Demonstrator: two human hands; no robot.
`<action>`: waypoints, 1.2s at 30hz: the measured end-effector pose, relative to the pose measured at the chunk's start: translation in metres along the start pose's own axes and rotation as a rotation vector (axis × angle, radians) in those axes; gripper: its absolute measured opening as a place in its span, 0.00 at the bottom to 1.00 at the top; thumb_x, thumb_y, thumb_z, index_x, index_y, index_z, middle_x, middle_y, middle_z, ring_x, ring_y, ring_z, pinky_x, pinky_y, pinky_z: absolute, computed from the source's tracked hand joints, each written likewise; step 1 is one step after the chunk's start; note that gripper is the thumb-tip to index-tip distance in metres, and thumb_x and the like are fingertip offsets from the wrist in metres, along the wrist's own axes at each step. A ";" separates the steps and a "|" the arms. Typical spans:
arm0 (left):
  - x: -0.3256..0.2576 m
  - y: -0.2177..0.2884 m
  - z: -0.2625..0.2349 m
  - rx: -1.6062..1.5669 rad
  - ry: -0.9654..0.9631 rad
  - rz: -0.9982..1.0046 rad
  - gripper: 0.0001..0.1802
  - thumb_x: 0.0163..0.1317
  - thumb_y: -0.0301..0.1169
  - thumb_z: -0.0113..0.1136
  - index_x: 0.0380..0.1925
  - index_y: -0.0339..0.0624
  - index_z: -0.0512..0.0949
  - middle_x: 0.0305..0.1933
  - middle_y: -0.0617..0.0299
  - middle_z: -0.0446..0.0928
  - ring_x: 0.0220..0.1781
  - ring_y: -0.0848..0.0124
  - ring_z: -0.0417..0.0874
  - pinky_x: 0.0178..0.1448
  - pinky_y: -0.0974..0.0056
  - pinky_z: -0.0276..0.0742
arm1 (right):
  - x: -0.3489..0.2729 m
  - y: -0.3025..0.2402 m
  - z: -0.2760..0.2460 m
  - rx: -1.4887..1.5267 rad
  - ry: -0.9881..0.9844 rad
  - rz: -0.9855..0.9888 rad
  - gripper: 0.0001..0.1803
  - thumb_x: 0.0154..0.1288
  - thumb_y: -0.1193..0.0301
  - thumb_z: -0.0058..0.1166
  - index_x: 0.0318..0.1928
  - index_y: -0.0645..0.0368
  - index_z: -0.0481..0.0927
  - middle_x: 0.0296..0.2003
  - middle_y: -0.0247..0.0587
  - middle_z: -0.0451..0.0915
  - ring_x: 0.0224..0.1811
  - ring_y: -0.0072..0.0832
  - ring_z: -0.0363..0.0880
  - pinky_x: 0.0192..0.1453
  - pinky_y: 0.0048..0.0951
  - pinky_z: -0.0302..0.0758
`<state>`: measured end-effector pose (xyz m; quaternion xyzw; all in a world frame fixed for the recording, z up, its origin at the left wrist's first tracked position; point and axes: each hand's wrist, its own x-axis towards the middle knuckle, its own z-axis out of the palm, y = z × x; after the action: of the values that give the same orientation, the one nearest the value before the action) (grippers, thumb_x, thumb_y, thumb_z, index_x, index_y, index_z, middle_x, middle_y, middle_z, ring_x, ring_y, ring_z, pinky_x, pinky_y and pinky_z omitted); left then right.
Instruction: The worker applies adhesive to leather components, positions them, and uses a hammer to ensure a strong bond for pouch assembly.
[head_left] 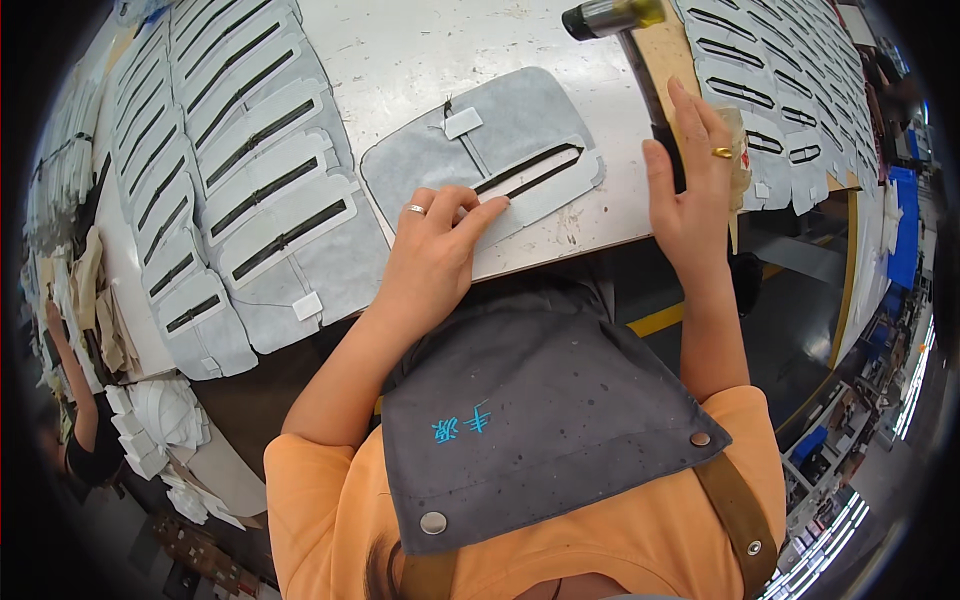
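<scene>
A grey fabric piece lies on the white table in front of me. A white facing strip with a long dark slit sits on its near edge, and a small white tab lies near its top. My left hand, with a ring on one finger, presses its fingertips on the strip's left end. My right hand is raised at the table's right edge. The dark handle of a hammer runs between its thumb and fingers. The metal hammer head is up at the far edge.
Overlapping rows of the same grey pieces with white slit strips cover the table's left and the far right. A wooden board lies under the hammer. Another person's arm and stacked white pieces are at lower left.
</scene>
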<state>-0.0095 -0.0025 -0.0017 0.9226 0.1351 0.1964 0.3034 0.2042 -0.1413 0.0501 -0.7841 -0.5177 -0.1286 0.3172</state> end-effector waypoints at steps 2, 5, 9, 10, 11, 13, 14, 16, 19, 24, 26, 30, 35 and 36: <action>-0.002 0.001 -0.002 0.026 -0.032 -0.009 0.24 0.46 0.14 0.55 0.45 0.46 0.79 0.40 0.61 0.72 0.40 0.61 0.72 0.43 0.61 0.66 | 0.005 0.021 -0.010 -0.063 0.026 -0.048 0.22 0.67 0.71 0.53 0.60 0.59 0.73 0.46 0.52 0.76 0.49 0.45 0.73 0.57 0.38 0.69; 0.004 0.003 -0.011 0.093 -0.070 0.042 0.21 0.44 0.14 0.55 0.39 0.46 0.79 0.39 0.62 0.72 0.40 0.62 0.72 0.44 0.61 0.65 | 0.006 0.071 -0.039 -0.406 0.134 0.004 0.24 0.67 0.62 0.54 0.59 0.62 0.74 0.46 0.52 0.76 0.49 0.45 0.74 0.56 0.38 0.70; 0.015 -0.001 -0.019 -0.052 -0.062 -0.007 0.14 0.46 0.13 0.53 0.31 0.44 0.77 0.37 0.62 0.72 0.39 0.62 0.72 0.46 0.60 0.64 | 0.005 0.087 -0.043 -0.329 -0.392 0.574 0.32 0.62 0.48 0.56 0.52 0.64 0.76 0.41 0.52 0.79 0.46 0.43 0.75 0.51 0.38 0.73; 0.018 -0.001 -0.019 -0.089 -0.012 -0.046 0.12 0.47 0.13 0.53 0.28 0.43 0.77 0.36 0.62 0.72 0.39 0.61 0.72 0.47 0.60 0.64 | 0.006 0.086 -0.045 -0.296 -0.481 0.602 0.34 0.60 0.45 0.57 0.50 0.66 0.77 0.38 0.52 0.79 0.44 0.40 0.76 0.49 0.36 0.74; 0.022 -0.001 -0.017 -0.105 0.023 -0.050 0.12 0.51 0.14 0.52 0.30 0.43 0.77 0.37 0.61 0.73 0.40 0.60 0.73 0.47 0.60 0.65 | 0.009 0.087 -0.046 -0.293 -0.481 0.602 0.34 0.60 0.45 0.57 0.50 0.66 0.77 0.38 0.52 0.79 0.44 0.40 0.76 0.49 0.36 0.74; 0.029 0.005 -0.012 -0.112 0.030 -0.059 0.11 0.52 0.15 0.53 0.32 0.42 0.76 0.37 0.60 0.73 0.40 0.59 0.73 0.47 0.60 0.65 | 0.017 0.094 -0.049 -0.103 -0.538 0.700 0.31 0.61 0.47 0.57 0.47 0.66 0.77 0.35 0.47 0.80 0.40 0.34 0.77 0.46 0.30 0.74; 0.032 0.008 -0.009 -0.121 0.037 -0.072 0.10 0.54 0.16 0.54 0.34 0.42 0.76 0.38 0.59 0.73 0.41 0.59 0.73 0.47 0.59 0.66 | 0.014 0.099 -0.050 -0.103 -0.535 0.701 0.31 0.61 0.47 0.57 0.47 0.66 0.77 0.35 0.47 0.80 0.40 0.34 0.77 0.46 0.30 0.74; 0.037 0.013 0.002 -0.093 0.042 0.000 0.09 0.55 0.19 0.56 0.36 0.42 0.76 0.38 0.59 0.73 0.41 0.59 0.73 0.46 0.58 0.66 | 0.004 0.119 -0.053 0.389 -0.383 0.861 0.28 0.65 0.52 0.56 0.53 0.64 0.76 0.43 0.44 0.81 0.45 0.24 0.79 0.46 0.27 0.75; 0.043 0.023 0.020 -0.020 0.016 0.073 0.10 0.56 0.23 0.59 0.39 0.41 0.75 0.38 0.58 0.72 0.41 0.59 0.73 0.46 0.57 0.66 | -0.014 0.113 -0.052 0.975 -0.099 0.881 0.35 0.66 0.45 0.51 0.59 0.64 0.70 0.47 0.47 0.79 0.47 0.28 0.80 0.48 0.28 0.77; 0.047 0.025 0.041 0.039 -0.026 0.027 0.10 0.57 0.27 0.61 0.39 0.42 0.74 0.37 0.58 0.71 0.43 0.58 0.72 0.47 0.57 0.65 | -0.035 0.087 -0.037 1.587 0.093 0.889 0.42 0.64 0.37 0.46 0.65 0.56 0.63 0.52 0.51 0.76 0.46 0.32 0.79 0.39 0.30 0.78; 0.047 0.022 0.041 -0.032 -0.033 -0.011 0.09 0.57 0.27 0.61 0.38 0.41 0.74 0.37 0.58 0.71 0.42 0.58 0.72 0.46 0.57 0.64 | -0.049 0.084 -0.030 1.512 0.077 0.831 0.39 0.62 0.41 0.54 0.64 0.53 0.65 0.51 0.46 0.77 0.46 0.29 0.77 0.33 0.26 0.72; 0.048 0.023 0.042 -0.117 -0.008 -0.066 0.04 0.60 0.26 0.59 0.35 0.41 0.75 0.33 0.62 0.70 0.40 0.64 0.72 0.45 0.61 0.61 | -0.063 0.074 -0.025 1.377 0.169 0.781 0.38 0.54 0.50 0.68 0.61 0.53 0.69 0.51 0.37 0.76 0.45 0.28 0.77 0.31 0.24 0.70; 0.048 0.023 0.044 -0.129 0.018 -0.088 0.02 0.60 0.26 0.58 0.32 0.41 0.75 0.32 0.61 0.71 0.39 0.64 0.72 0.44 0.60 0.61 | -0.058 0.048 -0.019 1.190 0.125 0.699 0.43 0.52 0.45 0.67 0.60 0.58 0.68 0.50 0.39 0.76 0.42 0.30 0.79 0.33 0.31 0.77; 0.048 0.023 0.044 -0.128 0.033 -0.088 0.02 0.60 0.26 0.58 0.31 0.41 0.75 0.32 0.61 0.71 0.38 0.64 0.72 0.44 0.60 0.61 | -0.058 0.046 -0.017 1.139 0.146 0.691 0.43 0.52 0.44 0.67 0.60 0.59 0.67 0.49 0.40 0.76 0.41 0.31 0.79 0.32 0.31 0.77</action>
<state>0.0561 -0.0253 -0.0066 0.8911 0.1675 0.2064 0.3677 0.2223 -0.2064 0.0159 -0.6043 -0.2010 0.2212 0.7386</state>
